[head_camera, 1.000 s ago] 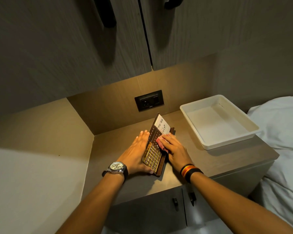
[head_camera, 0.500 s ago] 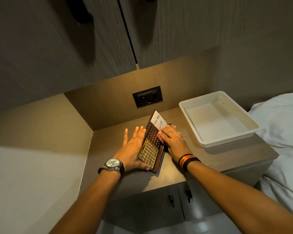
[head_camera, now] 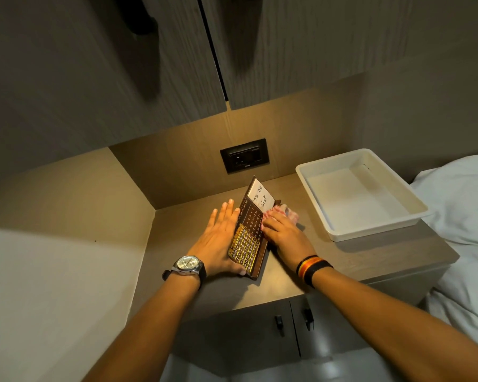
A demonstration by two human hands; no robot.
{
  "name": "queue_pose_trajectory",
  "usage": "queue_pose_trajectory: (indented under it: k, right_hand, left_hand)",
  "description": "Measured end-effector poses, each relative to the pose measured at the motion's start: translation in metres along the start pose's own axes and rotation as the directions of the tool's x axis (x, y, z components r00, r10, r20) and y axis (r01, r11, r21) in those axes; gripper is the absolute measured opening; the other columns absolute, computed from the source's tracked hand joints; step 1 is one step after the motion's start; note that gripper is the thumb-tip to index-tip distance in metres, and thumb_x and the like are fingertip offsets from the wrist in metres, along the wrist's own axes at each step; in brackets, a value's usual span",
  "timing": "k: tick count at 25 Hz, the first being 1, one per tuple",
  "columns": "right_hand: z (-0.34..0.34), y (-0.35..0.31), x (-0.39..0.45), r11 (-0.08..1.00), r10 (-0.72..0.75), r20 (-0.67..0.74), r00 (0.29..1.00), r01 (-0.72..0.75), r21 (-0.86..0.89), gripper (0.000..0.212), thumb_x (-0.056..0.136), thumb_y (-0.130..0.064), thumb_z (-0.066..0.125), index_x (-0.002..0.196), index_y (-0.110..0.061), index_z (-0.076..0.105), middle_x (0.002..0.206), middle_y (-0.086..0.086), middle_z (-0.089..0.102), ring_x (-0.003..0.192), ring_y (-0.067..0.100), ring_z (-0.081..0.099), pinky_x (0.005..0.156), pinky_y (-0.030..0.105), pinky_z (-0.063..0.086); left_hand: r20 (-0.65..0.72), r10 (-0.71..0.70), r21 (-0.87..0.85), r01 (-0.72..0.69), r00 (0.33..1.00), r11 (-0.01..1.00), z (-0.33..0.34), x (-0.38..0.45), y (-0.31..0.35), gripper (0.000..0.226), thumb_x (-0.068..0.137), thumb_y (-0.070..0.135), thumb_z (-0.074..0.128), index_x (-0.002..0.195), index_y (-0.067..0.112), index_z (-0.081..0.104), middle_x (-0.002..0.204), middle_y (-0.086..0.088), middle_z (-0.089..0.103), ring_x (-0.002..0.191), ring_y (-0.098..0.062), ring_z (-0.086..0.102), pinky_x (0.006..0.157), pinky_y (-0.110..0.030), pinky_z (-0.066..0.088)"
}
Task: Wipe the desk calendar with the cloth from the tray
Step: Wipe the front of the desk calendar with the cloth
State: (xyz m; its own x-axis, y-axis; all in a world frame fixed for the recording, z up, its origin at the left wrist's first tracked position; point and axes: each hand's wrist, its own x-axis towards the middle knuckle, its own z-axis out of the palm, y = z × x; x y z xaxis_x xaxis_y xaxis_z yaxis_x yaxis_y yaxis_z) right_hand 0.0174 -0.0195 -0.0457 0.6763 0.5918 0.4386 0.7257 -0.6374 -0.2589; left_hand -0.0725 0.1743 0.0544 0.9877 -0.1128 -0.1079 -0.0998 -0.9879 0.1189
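The brown desk calendar [head_camera: 249,219] stands on the nightstand top [head_camera: 351,260], with a gold number grid at its near end and a white "To Do List" note at its far end. My left hand [head_camera: 218,238] lies flat against the calendar's left side, fingers spread, steadying it. My right hand [head_camera: 283,235] presses a pink-and-white cloth [head_camera: 283,210] against the calendar's right face, near the middle. The white tray [head_camera: 334,232] sits to the right with nothing in it.
A black wall socket [head_camera: 244,159] is set in the back panel behind the calendar. Dark cabinet doors with black handles hang overhead. A side wall closes the nook on the left. White bedding [head_camera: 464,216] lies to the right. Two small cabinet doors are below the top.
My right hand has slid the cloth along the calendar's face toward its far end, and the cloth now shows beyond my fingers. My left hand's fingers have straightened against the calendar.
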Motion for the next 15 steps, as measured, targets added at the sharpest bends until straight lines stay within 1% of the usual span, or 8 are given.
queue_pose_trajectory:
  k: [2,4,7,9,10,12,14,15]
  right_hand:
    - [0.004,-0.007,-0.022,0.996,-0.084,0.017,0.996,0.084,0.025,0.051,0.072,-0.013,0.081,0.121,-0.018,0.066,0.135,0.003,0.059,0.134,0.024,0.046,0.112,0.037,0.033]
    - [-0.004,-0.003,-0.014,0.994,-0.102,0.016,0.995,0.102,0.036,0.050,0.073,-0.014,0.081,0.120,-0.020,0.066,0.135,0.002,0.059,0.134,0.023,0.046,0.109,0.043,0.042]
    - [-0.015,0.003,0.007,0.994,0.076,0.057,0.995,-0.080,0.075,0.048,0.081,-0.013,0.075,0.126,-0.022,0.062,0.148,0.006,0.046,0.142,0.028,0.033,0.109,0.047,0.039]
    - [-0.011,-0.005,0.002,0.983,0.154,0.062,0.986,-0.159,0.094,0.051,0.084,-0.014,0.073,0.131,-0.024,0.056,0.154,0.005,0.038,0.146,0.029,0.025,0.109,0.046,0.036]
    - [-0.008,-0.010,-0.006,0.985,0.147,0.054,0.988,-0.151,0.079,0.053,0.083,-0.015,0.074,0.132,-0.025,0.055,0.154,0.006,0.038,0.147,0.029,0.025,0.110,0.045,0.034]
    - [-0.004,-0.021,-0.029,0.998,0.041,0.055,0.998,-0.043,0.042,0.056,0.079,-0.019,0.078,0.130,-0.024,0.057,0.152,0.007,0.042,0.145,0.030,0.030,0.110,0.044,0.031]
    - [-0.008,-0.025,-0.043,0.996,-0.065,0.073,0.995,0.061,0.059,0.053,0.078,-0.023,0.078,0.127,-0.024,0.058,0.150,0.007,0.045,0.143,0.030,0.035,0.110,0.044,0.036]
    - [-0.014,-0.023,-0.043,0.992,-0.086,0.067,0.994,0.080,0.095,0.051,0.080,-0.023,0.076,0.127,-0.024,0.058,0.148,0.006,0.047,0.142,0.028,0.036,0.109,0.045,0.039]
  left_hand:
    - [-0.004,0.005,-0.004,-0.005,1.000,1.000,0.000,0.000,-0.001,0.152,0.063,0.060,0.090,0.163,0.015,-0.015,0.169,-0.008,-0.027,0.154,-0.023,-0.029,0.122,-0.036,-0.023]
    - [-0.004,0.005,-0.005,-0.005,1.000,1.000,0.000,0.000,-0.001,0.152,0.063,0.060,0.090,0.163,0.015,-0.014,0.170,-0.007,-0.026,0.154,-0.022,-0.028,0.121,-0.035,-0.023]
    - [0.004,-0.006,-0.016,0.006,1.000,1.000,0.000,-0.001,0.000,0.152,0.062,0.060,0.090,0.163,0.016,-0.014,0.171,-0.007,-0.024,0.154,-0.021,-0.027,0.121,-0.035,-0.022]
    - [0.002,-0.017,-0.022,0.017,1.000,1.000,0.001,-0.001,0.001,0.152,0.062,0.060,0.091,0.163,0.017,-0.014,0.171,-0.006,-0.023,0.154,-0.020,-0.027,0.121,-0.034,-0.022]
    - [-0.004,-0.018,-0.022,0.018,1.000,1.000,0.001,-0.001,0.000,0.152,0.062,0.060,0.091,0.163,0.017,-0.014,0.171,-0.006,-0.023,0.154,-0.020,-0.027,0.121,-0.034,-0.022]
    - [-0.008,-0.013,-0.012,0.013,1.000,1.000,0.001,-0.001,0.000,0.153,0.060,0.060,0.091,0.163,0.016,-0.013,0.171,-0.006,-0.021,0.153,-0.019,-0.027,0.120,-0.032,-0.023]
    - [-0.008,-0.011,-0.002,0.011,1.000,1.000,0.000,-0.002,0.001,0.153,0.060,0.060,0.091,0.163,0.016,-0.013,0.171,-0.006,-0.021,0.152,-0.017,-0.028,0.118,-0.030,-0.025]
    - [-0.007,-0.012,-0.004,0.012,1.000,1.000,0.000,-0.003,0.002,0.154,0.060,0.061,0.091,0.163,0.016,-0.013,0.171,-0.006,-0.022,0.152,-0.016,-0.028,0.117,-0.029,-0.026]
